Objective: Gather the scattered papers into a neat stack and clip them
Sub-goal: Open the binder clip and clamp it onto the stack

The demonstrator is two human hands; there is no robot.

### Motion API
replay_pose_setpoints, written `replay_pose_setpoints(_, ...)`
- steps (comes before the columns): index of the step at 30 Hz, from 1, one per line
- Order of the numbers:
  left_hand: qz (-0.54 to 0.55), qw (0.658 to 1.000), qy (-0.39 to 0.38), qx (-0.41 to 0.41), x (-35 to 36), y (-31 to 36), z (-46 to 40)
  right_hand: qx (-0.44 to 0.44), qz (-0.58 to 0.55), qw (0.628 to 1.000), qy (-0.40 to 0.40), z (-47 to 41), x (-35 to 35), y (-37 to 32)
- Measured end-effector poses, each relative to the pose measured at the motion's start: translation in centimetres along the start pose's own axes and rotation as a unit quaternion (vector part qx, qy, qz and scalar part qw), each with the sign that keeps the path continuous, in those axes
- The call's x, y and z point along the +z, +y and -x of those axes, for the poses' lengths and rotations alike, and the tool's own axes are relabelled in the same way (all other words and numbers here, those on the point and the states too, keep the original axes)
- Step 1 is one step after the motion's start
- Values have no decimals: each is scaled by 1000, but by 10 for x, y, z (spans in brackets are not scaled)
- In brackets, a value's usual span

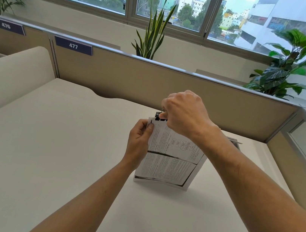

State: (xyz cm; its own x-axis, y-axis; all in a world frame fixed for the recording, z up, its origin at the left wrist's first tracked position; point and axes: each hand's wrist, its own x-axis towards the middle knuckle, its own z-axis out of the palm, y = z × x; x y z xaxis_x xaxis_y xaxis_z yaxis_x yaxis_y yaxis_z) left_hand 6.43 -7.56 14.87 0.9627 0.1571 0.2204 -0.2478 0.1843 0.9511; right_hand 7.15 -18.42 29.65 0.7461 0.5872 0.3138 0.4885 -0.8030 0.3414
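Observation:
A stack of printed papers (pixel 167 163) stands almost upright above the white desk (pixel 44 149), its sheets squared together. My left hand (pixel 138 141) grips the stack's left edge near the top, thumb on the front sheet. My right hand (pixel 185 113) pinches a black binder clip (pixel 159 115) at the top edge of the stack. The clip's jaws sit over the paper edge and its wire handles are between my fingers. My right hand hides most of the clip.
Beige partition panels (pixel 153 84) bound the desk at the back and right, with labels 476 and 477. A cable slot (pixel 235 142) lies behind the papers. Potted plants stand beyond the partition under the windows.

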Motion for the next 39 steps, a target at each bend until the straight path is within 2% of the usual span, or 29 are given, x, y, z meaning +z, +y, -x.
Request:
replay_pose_setpoints(19, -21, 1000, 0, 15, -1, -1, 0, -40, -31, 999, 0, -7, -1, -2)
replay_pose_setpoints(39, -20, 1000, -12, 18, -2, -4, -4, -4, -92, 995, -47, -10, 13, 8)
